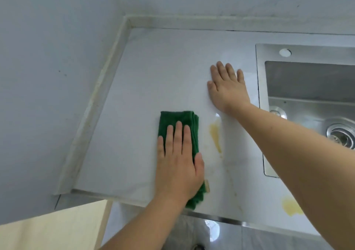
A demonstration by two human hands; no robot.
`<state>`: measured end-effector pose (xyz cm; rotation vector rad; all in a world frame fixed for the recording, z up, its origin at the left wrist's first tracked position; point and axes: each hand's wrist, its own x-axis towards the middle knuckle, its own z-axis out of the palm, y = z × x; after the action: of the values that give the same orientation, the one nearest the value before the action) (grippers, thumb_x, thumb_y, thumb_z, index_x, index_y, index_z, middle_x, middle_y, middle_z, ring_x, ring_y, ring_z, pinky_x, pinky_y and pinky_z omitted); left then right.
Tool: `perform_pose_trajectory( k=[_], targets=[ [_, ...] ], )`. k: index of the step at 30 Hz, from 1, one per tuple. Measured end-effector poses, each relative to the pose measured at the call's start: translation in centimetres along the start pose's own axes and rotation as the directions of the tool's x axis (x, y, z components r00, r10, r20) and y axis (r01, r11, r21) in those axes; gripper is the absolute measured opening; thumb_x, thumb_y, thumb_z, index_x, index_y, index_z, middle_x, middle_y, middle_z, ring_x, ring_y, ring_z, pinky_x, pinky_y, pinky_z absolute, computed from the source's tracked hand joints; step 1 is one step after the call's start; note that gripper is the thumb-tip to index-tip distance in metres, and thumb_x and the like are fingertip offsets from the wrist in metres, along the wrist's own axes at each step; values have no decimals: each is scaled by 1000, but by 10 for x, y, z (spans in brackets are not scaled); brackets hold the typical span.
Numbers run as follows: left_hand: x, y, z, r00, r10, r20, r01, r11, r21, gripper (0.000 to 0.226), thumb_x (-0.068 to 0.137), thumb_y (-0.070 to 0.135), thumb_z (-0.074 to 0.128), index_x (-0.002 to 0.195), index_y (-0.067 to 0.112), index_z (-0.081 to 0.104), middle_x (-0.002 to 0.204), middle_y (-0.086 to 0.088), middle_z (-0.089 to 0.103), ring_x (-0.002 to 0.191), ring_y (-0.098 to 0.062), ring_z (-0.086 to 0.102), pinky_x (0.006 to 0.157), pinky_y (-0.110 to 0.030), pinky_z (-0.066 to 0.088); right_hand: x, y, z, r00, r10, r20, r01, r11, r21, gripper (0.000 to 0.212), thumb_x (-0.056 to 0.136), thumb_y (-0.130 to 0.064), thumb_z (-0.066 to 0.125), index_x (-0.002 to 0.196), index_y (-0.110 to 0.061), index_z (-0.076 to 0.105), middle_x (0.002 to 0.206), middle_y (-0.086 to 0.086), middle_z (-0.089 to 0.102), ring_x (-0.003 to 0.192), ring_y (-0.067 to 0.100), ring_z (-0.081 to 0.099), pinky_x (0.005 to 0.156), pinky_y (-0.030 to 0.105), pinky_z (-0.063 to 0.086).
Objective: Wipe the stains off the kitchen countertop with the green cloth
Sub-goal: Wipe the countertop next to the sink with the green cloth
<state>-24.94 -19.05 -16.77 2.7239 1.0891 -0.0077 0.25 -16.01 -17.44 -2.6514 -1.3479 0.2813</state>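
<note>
A: What is the surface looking like?

B: A pale, glossy table is running into a corner of grey wall, with a raised stone lip along the wall sides. A steel sink is sitting in the table at the far right, its drain showing low in the basin.

A: Where is the cloth lying?

B: The green cloth is lying folded on the table well left of the sink, near the front edge. The left hand is pressing flat on it, fingers straight and close together, thumb alongside the cloth's right edge. A small tan tag is sticking out beside the wrist.

A: And the other hand?

B: The right hand is resting palm down on the bare table just left of the sink, fingers spread and straight, gripping nothing. It is lying apart from the cloth.

A: Are stains showing?

B: A yellow streak is lying between the cloth and the sink, just right of the cloth and not touching it. A second yellow patch is showing near the front edge, below the sink, partly hidden under the right forearm. Faint smears are trailing below the streak.
</note>
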Motion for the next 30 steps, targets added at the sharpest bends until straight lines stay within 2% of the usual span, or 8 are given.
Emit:
perform_pose_trajectory(
  k=[3,7,11,13,15,19,26,30],
  targets=[
    [-7,-2,4,999,1,49,-1,1000,9,74,93,45,25,158,13,12,166,-9,4,153,-25,1,122,-52,9,0,0,1,1000,10,-15,-9,1000,11,59,100,-39,13,155,-19,6,163,0,0,149,21,-6,119,47,-6],
    [49,10,0,1000,-23,-2,23,1000,8,74,93,45,23,158,14,12,166,-8,6,153,-25,1,123,-50,5,2,3,1,1000,4,-3,-4,999,50,58,101,-38,16,155,-18,10,163,1,3,149,21,-4,119,46,-7],
    [112,21,-3,997,-75,-33,76,997,19,71,96,45,23,159,14,9,166,-8,4,153,-25,-1,123,-48,0,-15,10,-15,990,7,-144,22,979,203,53,102,-30,25,152,-12,24,162,5,14,149,20,5,119,44,-8],
    [134,25,-3,997,-70,-35,71,997,21,70,97,44,23,159,14,8,166,-7,4,153,-25,-1,123,-48,0,-39,25,-24,981,41,-188,-20,993,116,54,101,-27,26,152,-12,21,162,6,11,149,21,2,118,45,-9],
    [145,26,-3,997,-68,-25,68,997,20,70,98,45,22,159,14,7,166,-7,3,153,-25,-2,123,-48,0,-70,46,-21,984,114,-138,-109,993,41,57,101,-30,24,154,-13,13,163,4,3,149,21,-1,118,47,-9],
    [164,31,-6,997,-67,-33,68,997,34,70,98,45,20,159,14,6,166,-6,2,153,-24,-3,123,-48,1,-111,58,1,957,291,3,-286,940,185,58,101,-35,19,155,-19,6,163,-4,-5,146,22,16,117,53,10],
    [179,33,-4,998,-36,-48,39,997,68,68,99,42,22,159,14,8,166,-6,6,153,-25,1,123,-49,2,-108,59,7,948,312,-55,-281,908,311,54,103,-30,19,155,-23,9,162,-10,-3,141,18,27,115,53,18],
    [103,38,-1,1000,-5,-22,6,1000,27,70,95,41,20,158,13,9,166,-8,6,153,-26,2,123,-49,3,-111,56,0,948,315,-37,-285,897,339,54,103,-32,20,155,-24,8,162,-12,-3,138,22,34,108,51,30]
  ],
)
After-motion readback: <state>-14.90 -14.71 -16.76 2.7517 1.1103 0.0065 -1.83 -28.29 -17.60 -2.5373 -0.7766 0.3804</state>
